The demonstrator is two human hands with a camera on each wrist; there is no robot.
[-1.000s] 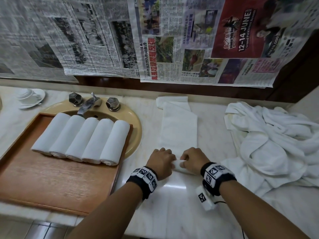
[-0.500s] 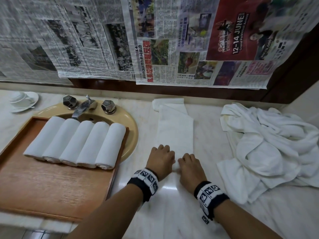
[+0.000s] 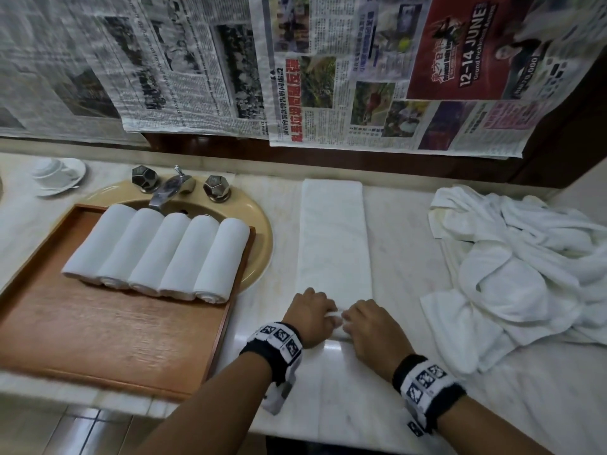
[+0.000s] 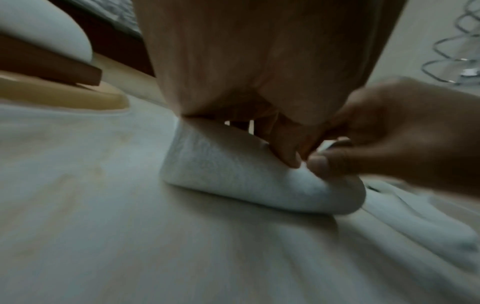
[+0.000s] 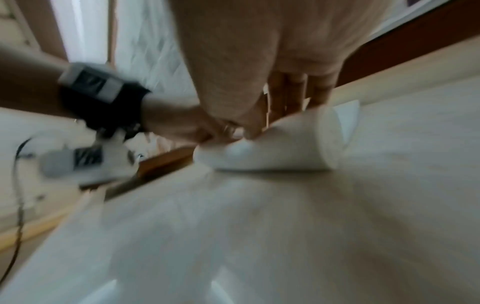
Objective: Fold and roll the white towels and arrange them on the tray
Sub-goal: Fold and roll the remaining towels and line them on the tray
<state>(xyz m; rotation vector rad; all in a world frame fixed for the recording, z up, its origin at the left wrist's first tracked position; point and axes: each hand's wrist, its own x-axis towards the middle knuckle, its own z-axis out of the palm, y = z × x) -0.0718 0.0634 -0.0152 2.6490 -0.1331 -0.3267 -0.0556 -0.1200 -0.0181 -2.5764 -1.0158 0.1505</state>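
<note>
A long folded white towel (image 3: 333, 238) lies on the marble counter, running away from me. Its near end is rolled into a small roll (image 4: 249, 176) (image 5: 280, 148). My left hand (image 3: 310, 315) and right hand (image 3: 368, 323) sit side by side on that roll, fingers curled over it and thumbs tucked against its near side. To the left, the wooden tray (image 3: 108, 330) holds several rolled white towels (image 3: 157, 254) in a row along its far side.
A heap of loose white towels (image 3: 525, 270) covers the counter at the right. The tray rests over a beige sink (image 3: 262, 238) with a chrome tap (image 3: 167, 192). A white cup and saucer (image 3: 57, 174) stands far left. Newspaper (image 3: 295, 67) hangs on the wall behind.
The far end of the towel strip, folded over a second ago, now lies flat and squared. Both hands stay at the near end, curling over the growing roll after pressing flat half a second ago.
</note>
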